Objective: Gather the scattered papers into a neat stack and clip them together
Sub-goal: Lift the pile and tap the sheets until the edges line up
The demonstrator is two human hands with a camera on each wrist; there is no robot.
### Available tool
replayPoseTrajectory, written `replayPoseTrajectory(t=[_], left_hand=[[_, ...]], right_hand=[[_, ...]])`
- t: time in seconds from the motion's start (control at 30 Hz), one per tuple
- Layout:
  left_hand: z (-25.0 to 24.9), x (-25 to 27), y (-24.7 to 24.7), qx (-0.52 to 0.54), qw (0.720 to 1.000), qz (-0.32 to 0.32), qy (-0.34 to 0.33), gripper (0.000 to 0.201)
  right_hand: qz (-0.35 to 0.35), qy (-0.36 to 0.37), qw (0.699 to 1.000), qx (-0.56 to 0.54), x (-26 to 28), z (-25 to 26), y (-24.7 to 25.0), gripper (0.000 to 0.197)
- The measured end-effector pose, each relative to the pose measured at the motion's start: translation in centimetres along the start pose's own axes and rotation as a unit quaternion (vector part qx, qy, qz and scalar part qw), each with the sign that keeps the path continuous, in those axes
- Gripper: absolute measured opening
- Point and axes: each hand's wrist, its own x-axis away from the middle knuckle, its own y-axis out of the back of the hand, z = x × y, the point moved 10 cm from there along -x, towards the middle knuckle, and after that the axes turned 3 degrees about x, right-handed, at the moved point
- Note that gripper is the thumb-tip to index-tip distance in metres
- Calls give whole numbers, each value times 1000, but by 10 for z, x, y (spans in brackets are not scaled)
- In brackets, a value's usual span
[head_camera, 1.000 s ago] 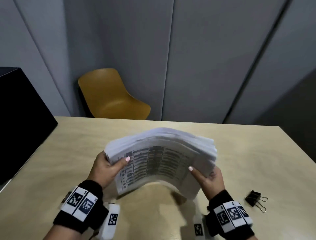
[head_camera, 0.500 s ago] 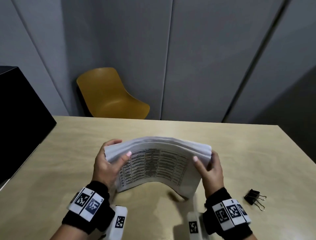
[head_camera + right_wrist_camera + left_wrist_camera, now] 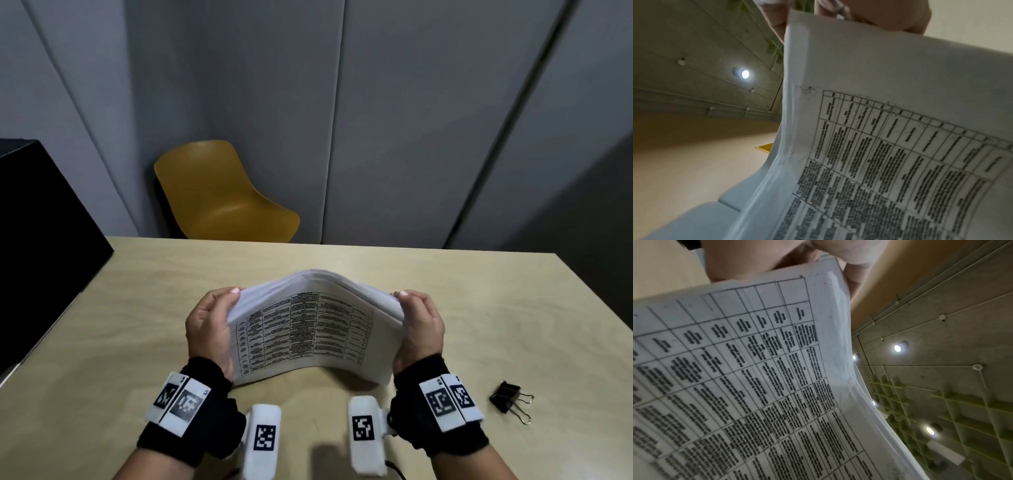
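A thick stack of white papers (image 3: 308,332) with a printed table on its near face stands on its bottom edge on the table, bowed toward me. My left hand (image 3: 210,325) grips the stack's left side, fingertips curled over the top edge. My right hand (image 3: 418,329) grips the right side the same way. Both wrist views show the papers (image 3: 748,378) (image 3: 890,146) close up, with the left hand (image 3: 764,257) and right hand (image 3: 869,14) clasping the edge. A black binder clip (image 3: 508,399) lies on the table right of my right wrist.
The light wooden table (image 3: 120,342) ends at a far edge, with a yellow chair (image 3: 219,198) behind it. A black object (image 3: 37,222) sits at the left. Grey wall panels stand behind.
The stack has come down from a lifted, tilted hold and now stands squarer on the table. Both thumbs left the printed face; the hands now clasp the side edges.
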Motion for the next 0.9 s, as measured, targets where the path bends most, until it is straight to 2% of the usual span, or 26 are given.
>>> replayPoseTrajectory(t=[0.07, 0.13, 0.3, 0.4, 0.5, 0.6, 0.73, 0.8, 0.87, 0.9], left_hand=[[2, 1, 3, 1, 1000, -5, 0, 18], [2, 1, 7, 5, 1000, -22, -9, 22], [-7, 6, 8, -12, 998, -33, -47, 18], [-3, 5, 8, -24, 998, -40, -37, 18], [1, 2, 11, -25, 999, -41, -24, 22], [0, 1, 9, -44, 998, -39, -24, 29], [-1, 0, 11, -34, 998, -40, -32, 27], [-2, 1, 8, -19, 999, -7, -27, 24], [0, 4, 3, -36, 997, 59, -15, 20], [2, 4, 1, -46, 993, 106, -13, 23]], right_hand=[[10, 29, 999, 12, 4, 5, 0, 22], [4, 50, 998, 29, 8, 9, 4, 10], [-2, 94, 994, 59, 11, 20, 7, 13], [5, 93, 989, 114, 10, 16, 6, 13], [-7, 86, 991, 98, 5, 14, 12, 12], [-13, 113, 988, 108, 4, 17, 12, 14], [-17, 131, 986, 102, 5, 15, 12, 5], [46, 162, 982, 79, 10, 22, 5, 15], [162, 226, 948, 157, 26, 32, -11, 48], [198, 240, 928, 205, 31, 29, -14, 62]])
